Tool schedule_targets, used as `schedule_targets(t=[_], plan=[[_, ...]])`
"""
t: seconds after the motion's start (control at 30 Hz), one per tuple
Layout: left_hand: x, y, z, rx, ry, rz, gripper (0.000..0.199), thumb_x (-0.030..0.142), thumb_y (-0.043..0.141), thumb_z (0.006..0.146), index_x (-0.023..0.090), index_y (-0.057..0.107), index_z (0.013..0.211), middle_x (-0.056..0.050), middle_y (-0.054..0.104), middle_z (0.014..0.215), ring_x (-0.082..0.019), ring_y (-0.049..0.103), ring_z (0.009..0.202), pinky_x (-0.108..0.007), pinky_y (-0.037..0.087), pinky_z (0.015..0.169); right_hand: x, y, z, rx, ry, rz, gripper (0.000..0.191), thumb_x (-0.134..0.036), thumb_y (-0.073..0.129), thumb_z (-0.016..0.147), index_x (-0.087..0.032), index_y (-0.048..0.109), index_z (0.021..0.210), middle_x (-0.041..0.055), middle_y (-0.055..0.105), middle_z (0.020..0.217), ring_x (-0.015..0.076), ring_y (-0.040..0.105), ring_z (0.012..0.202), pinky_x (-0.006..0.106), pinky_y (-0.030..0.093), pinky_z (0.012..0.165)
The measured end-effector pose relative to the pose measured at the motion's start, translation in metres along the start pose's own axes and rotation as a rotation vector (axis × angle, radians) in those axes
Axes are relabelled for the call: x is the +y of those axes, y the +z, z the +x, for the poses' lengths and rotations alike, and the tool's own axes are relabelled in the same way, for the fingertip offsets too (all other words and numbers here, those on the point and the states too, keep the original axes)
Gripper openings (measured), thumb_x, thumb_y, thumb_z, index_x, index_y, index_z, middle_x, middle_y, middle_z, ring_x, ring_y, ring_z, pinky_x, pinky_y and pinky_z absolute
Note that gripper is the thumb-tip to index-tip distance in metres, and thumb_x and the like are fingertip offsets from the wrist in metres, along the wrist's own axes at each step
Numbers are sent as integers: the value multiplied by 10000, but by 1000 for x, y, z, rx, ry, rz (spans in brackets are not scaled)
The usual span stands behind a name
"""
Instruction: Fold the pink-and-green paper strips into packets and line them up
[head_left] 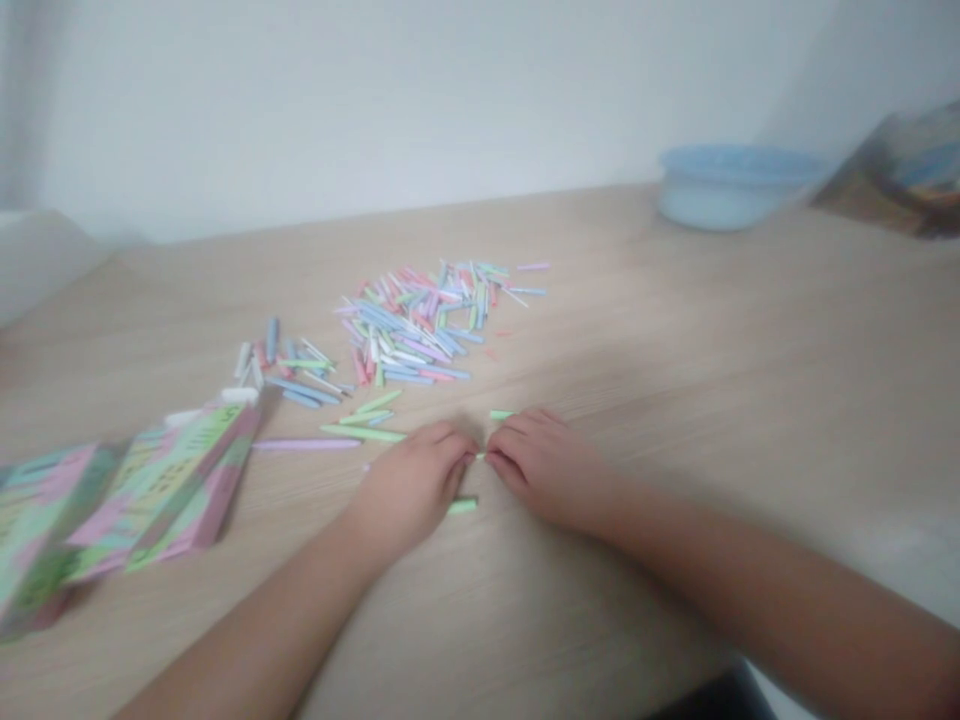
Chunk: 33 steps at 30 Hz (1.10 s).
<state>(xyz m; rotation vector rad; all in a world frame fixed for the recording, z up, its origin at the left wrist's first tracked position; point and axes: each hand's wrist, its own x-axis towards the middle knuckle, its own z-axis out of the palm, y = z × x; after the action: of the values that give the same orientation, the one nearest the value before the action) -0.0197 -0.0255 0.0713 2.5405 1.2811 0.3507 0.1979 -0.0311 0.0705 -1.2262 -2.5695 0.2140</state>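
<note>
Both left hand [412, 490] and right hand [547, 467] pinching a green strip [478, 456], wood desk [675, 330], white wall [375, 100] behind

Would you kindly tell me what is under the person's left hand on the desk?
Only a short green paper strip shows, by the fingers of the left hand on the wooden desk; anything beneath the palm is hidden.

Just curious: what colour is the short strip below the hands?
Light green strip, clearest in the head view.

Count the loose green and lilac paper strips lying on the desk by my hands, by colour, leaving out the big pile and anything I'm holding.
Green paper strips: 5
Lilac paper strips: 1
Total: 6
</note>
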Motion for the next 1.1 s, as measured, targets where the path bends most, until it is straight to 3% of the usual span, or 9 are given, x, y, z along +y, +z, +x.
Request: schedule_targets(t=[0.2, 0.43, 0.6, 0.77, 0.9, 1.0, 1.1], plan=[[7, -3, 0, 13, 50, -94, 234, 307, 470, 1048, 219, 685, 1024, -55, 703, 1013, -216, 645, 974, -339, 489, 883, -1, -3, -1, 53, -25, 89, 222, -252, 490, 1059, -180, 678, 966, 69, 695, 984, 219, 601, 948, 382, 462, 922], [6, -1, -1, 45, 13, -78, 257, 350, 475, 1045, 221, 693, 1000, -55, 717, 993, -218, 660, 939, -339, 486, 844, 1, 1, 0, 62, -5, 191, 221, -280, 499, 1062, -203, 693, 990, 64, 706, 992, 226, 615, 1001, 377, 483, 936], [6, 0, -2, 73, -21, -97, 186, 291, 516, 1003, 214, 659, 911, -40, 676, 884, -197, 630, 827, -310, 454, 736, 10, 0, 1, 146, 11, 297, 203, -275, 535, 1050, -178, 712, 1036, 67, 710, 999, 204, 623, 1001, 352, 479, 949], [4, 2, -3, 162, -72, -192, 188, 333, 524, 999, 211, 660, 955, -28, 654, 827, -186, 610, 767, -310, 436, 706, 25, -6, 0, 173, 79, 266, 195, -250, 537, 1040, -176, 717, 1050, 67, 713, 1021, 200, 630, 1007, 343, 476, 958], [3, 2, -3, 191, -105, -268, 208, 353, 522, 999, 211, 671, 969, -22, 657, 824, -177, 603, 750, -309, 442, 704, 39, -8, -1, 105, 135, 99, 199, -246, 592, 1007, -205, 717, 1156, 88, 694, 1140, 238, 603, 1116, 399, 437, 1032], [3, 3, -3, 210, -126, -318, 208, 359, 535, 991, 214, 680, 960, -7, 652, 805, -161, 588, 727, -294, 436, 681, 48, -7, 1, 5, 155, 31, 173, -272, 606, 1006, -220, 738, 1105, 83, 697, 1127, 236, 614, 1090, 393, 436, 1017], [3, 4, -3, 248, -170, -379, 208, 372, 559, 979, 211, 684, 942, 3, 640, 788, -151, 572, 714, -279, 427, 663, 51, -6, 3, -14, 176, 9, 161, -283, 609, 1007, -197, 734, 1060, 92, 705, 1102, 239, 622, 1075, 386, 442, 999]])
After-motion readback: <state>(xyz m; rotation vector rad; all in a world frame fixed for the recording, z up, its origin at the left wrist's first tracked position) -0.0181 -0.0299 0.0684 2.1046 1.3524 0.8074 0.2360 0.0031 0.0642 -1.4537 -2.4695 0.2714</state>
